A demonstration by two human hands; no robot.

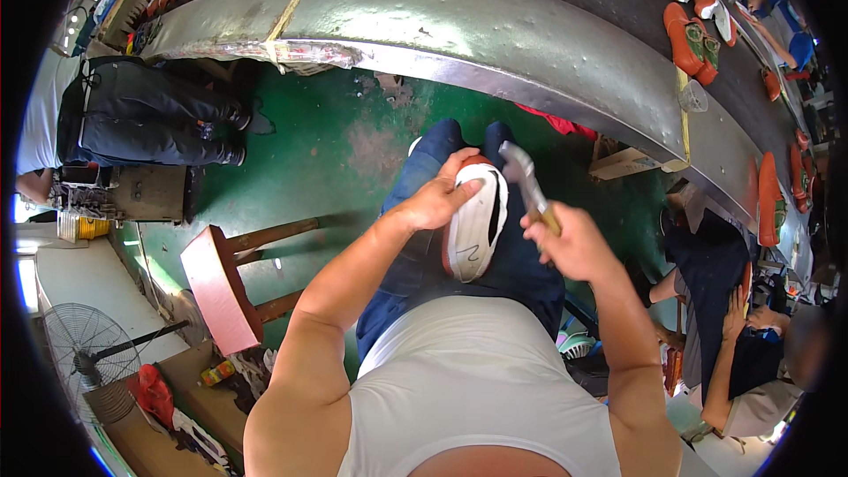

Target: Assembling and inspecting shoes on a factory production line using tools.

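Probably hammering: shoe [471, 234] on lap [530, 278], far end near knee edge; left hand [437, 200], fingers curled round it, thumb on top; right fingers [572, 243] wrapped round hammer [533, 194]. Best: thumb clear, strike square.

The left grip [437, 199] (thumb [465, 190] extended) clasps; right grip [567, 240] curls tight.

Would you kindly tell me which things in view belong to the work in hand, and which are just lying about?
In use:
- white-and-orange shoe, held on the lap by the left hand
- hammer, gripped in the right hand

Standing or lying about:
- pink-topped stool
- wire-caged fan
- red cloth below the workbench
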